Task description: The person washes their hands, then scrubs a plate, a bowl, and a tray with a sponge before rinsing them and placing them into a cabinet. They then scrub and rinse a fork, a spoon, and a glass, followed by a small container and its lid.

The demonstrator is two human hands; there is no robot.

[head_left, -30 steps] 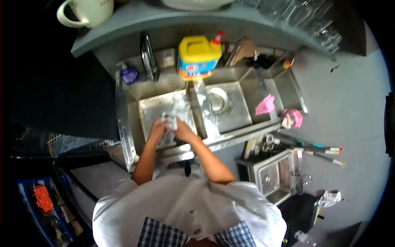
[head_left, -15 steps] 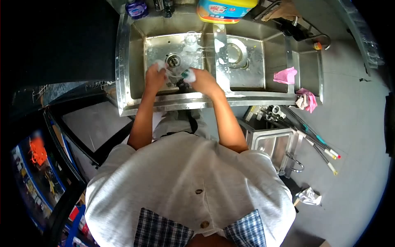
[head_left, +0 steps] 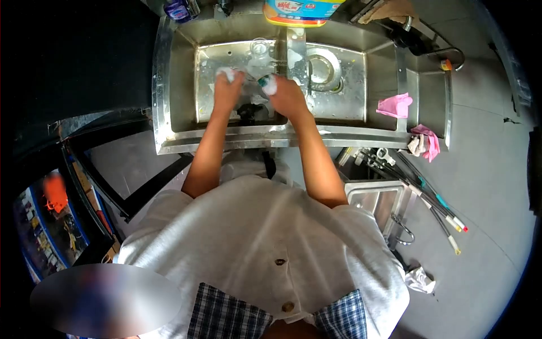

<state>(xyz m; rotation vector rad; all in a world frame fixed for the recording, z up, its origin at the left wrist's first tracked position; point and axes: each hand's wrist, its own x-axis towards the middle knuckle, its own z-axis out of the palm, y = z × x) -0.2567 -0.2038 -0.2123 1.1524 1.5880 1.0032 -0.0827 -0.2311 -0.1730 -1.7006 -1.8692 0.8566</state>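
Both my hands are over the left basin of a steel sink (head_left: pixel 180 107). My left hand (head_left: pixel 228 95) is closed round something covered in white foam (head_left: pixel 227 73); its kind is hidden. In my right hand (head_left: pixel 289 97) is a foamy green-and-white scouring sponge (head_left: pixel 267 83), gripped at the fingertips. A thin, blurred strip shows between the two hands. Below them, a dark object (head_left: pixel 250 112) that I cannot make out lies in the basin near its front wall. Farther back sits a small clear round dish (head_left: pixel 259 47).
The right basin holds a round metal ring-shaped piece (head_left: pixel 326 69). A yellow-and-blue detergent tub (head_left: pixel 302 11) and a purple bottle (head_left: pixel 179 10) stand behind. Pink gloves (head_left: pixel 394 105) hang at the right. Long poles (head_left: pixel 432 198) lean by a smaller sink (head_left: pixel 375 198).
Both hands have moved slightly right and away from me, with the foamy things still in them. The view has shifted a little. A blurred patch now appears at the lower left.
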